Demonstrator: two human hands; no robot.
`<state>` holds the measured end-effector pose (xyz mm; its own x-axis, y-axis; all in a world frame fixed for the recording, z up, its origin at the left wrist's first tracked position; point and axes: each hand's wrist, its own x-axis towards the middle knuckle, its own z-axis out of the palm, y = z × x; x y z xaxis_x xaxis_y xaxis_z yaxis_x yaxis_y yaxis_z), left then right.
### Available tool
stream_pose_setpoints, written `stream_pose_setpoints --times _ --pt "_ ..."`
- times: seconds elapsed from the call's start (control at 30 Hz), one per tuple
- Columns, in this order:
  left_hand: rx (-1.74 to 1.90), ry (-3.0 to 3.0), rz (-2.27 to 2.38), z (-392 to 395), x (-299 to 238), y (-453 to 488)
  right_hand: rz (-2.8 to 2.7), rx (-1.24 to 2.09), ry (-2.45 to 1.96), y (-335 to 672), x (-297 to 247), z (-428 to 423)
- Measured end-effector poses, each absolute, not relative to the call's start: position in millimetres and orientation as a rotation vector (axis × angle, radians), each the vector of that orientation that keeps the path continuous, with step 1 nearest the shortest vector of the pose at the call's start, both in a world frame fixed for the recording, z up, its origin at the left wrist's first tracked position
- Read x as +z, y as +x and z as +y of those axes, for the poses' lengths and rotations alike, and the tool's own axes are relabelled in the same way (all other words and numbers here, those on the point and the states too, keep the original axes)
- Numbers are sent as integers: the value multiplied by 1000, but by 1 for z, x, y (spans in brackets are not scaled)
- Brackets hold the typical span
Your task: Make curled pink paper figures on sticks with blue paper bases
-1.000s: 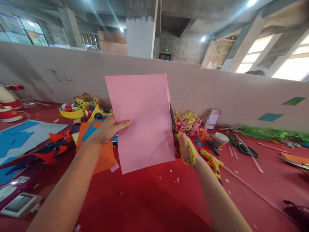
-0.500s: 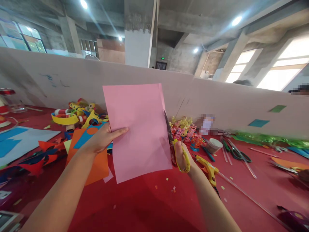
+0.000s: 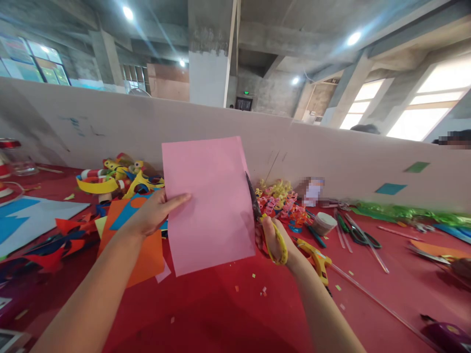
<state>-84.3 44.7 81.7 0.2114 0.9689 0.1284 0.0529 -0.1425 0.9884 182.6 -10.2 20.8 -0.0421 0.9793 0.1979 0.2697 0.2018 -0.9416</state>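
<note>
Pink paper (image 3: 208, 203) pinched in left hand (image 3: 154, 213), scissors (image 3: 253, 200) gripped in right hand (image 3: 273, 239), over littered red table (image 3: 221, 314).

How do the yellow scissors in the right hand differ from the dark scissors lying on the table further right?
The yellow scissors have yellow handles; the dark scissors have dark ones. The yellow scissors are gripped by the right hand, blades pointing up along the right edge of the pink sheet; the dark scissors lie flat on the red table, with no hand on them. Both are scissors with loop handles.
</note>
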Motion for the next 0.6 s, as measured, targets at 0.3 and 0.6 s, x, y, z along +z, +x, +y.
stream_pose_setpoints --times 0.3,0.6 --pt "1087 1510 1002 45 80 -87 -1655 922 -1081 188 14 -6" --pt "1001 1447 1019 42 85 -87 -1735 855 -1119 185 29 -14"
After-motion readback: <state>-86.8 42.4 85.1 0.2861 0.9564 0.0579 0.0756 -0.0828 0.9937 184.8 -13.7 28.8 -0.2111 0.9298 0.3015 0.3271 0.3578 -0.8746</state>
